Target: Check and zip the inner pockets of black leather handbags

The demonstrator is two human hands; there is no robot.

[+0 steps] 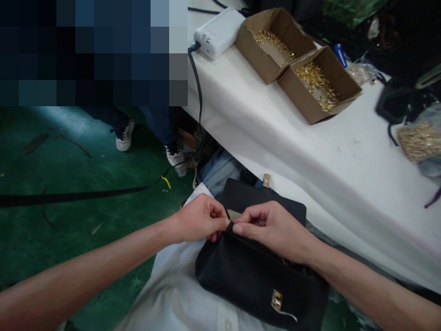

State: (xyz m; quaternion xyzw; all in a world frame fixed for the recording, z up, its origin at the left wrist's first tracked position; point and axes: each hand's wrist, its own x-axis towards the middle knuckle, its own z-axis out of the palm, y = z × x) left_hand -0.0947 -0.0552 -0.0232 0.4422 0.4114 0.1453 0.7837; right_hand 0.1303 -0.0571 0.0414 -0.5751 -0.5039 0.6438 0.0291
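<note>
A black handbag (241,276) lies across my lap with its flap folded back toward the table. A gold clasp plate (266,180) sits on the flap's edge, and a gold lock (276,299) with a white strip hanging from it is on the bag's front. My left hand (206,219) pinches the bag's upper edge near its left corner. Right beside it, my right hand (265,225) has thumb and forefinger closed at the same edge. Whatever small part lies between the fingertips is hidden.
On the white-covered table (262,124) stand two cardboard boxes (292,94) of small gold fittings, a white power bank (220,34) with a black cable, and a plastic bag of gold pieces (418,140). A person's shoes (124,135) show on the green floor.
</note>
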